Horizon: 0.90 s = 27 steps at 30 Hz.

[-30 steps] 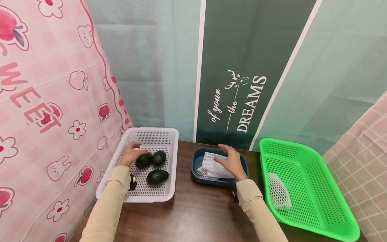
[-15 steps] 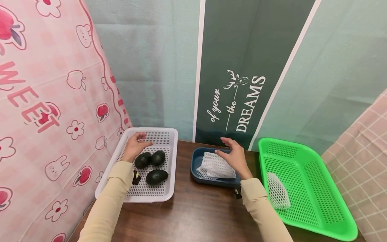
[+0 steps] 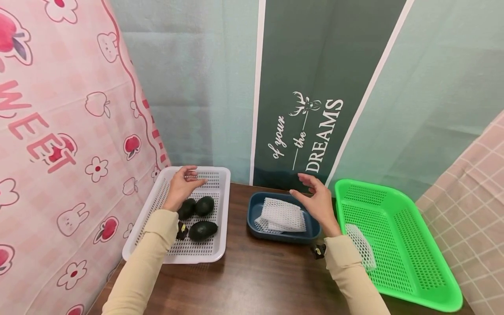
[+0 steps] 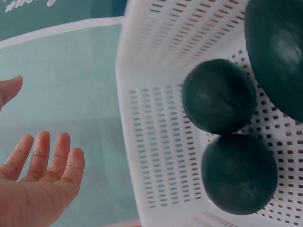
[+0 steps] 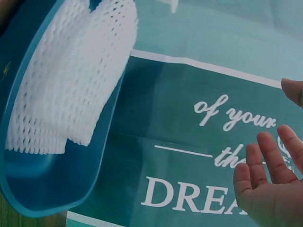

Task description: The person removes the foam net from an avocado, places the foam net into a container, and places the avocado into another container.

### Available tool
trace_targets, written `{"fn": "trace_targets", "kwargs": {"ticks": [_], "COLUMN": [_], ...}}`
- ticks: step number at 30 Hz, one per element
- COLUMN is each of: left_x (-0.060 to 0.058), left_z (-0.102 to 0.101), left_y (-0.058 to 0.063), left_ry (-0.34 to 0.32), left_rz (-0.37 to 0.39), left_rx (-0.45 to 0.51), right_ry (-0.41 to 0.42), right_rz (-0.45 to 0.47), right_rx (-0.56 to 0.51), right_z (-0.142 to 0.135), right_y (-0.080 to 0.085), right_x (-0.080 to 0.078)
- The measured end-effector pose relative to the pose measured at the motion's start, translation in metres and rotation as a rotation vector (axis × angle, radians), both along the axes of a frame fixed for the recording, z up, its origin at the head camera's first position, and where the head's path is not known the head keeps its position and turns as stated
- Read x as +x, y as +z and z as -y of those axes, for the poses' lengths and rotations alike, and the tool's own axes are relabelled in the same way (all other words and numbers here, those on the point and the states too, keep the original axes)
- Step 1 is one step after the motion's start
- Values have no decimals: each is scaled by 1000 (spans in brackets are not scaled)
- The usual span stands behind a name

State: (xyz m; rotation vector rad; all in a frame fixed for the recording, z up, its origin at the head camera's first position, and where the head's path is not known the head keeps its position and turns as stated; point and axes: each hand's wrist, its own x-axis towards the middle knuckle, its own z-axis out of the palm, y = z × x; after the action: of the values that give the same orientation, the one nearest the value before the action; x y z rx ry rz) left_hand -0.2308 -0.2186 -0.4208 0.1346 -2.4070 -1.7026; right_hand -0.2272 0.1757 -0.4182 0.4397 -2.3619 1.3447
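Note:
My left hand [image 3: 182,189] hovers over the white basket [image 3: 222,218], fingers relaxed and nothing in them. Beneath it lie three dark green avocados [image 3: 203,231], one partly hidden by the hand in the head view. In the left wrist view, two avocados [image 4: 239,174] sit side by side and a third is cut off by the frame edge. My right hand [image 3: 318,204] floats at the right end of the blue tray [image 3: 256,201], also holding nothing, its thumb apart from its fingers. White foam net sleeves [image 3: 281,215] lie overlapping inside the tray.
A green basket [image 3: 423,245] stands at the right with a white foam net sleeve [image 3: 363,247] inside, partly behind the right sleeve. Printed cloth [image 3: 212,109] hangs behind the brown table [image 3: 252,280], and a pink cloth [image 3: 98,131] at the left.
My left hand has risen away from the avocados, toward the back of the white basket and slightly right. My right hand has moved right, off the foam net sleeves.

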Motion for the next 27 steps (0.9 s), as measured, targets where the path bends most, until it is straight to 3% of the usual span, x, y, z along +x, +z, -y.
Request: {"fn": "trace_targets", "kwargs": {"ticks": [14, 27], "left_x": [6, 14], "left_z": [-28, -58], "left_y": [12, 14], "left_ry": [-13, -81], "left_rz": [-3, -64], "left_rx": [-12, 12], "right_ry": [-20, -65], "right_rz": [-1, 26], "right_rx": [-44, 29], "right_z": [-22, -49], "right_y": [2, 1], "right_x": [8, 18]}}
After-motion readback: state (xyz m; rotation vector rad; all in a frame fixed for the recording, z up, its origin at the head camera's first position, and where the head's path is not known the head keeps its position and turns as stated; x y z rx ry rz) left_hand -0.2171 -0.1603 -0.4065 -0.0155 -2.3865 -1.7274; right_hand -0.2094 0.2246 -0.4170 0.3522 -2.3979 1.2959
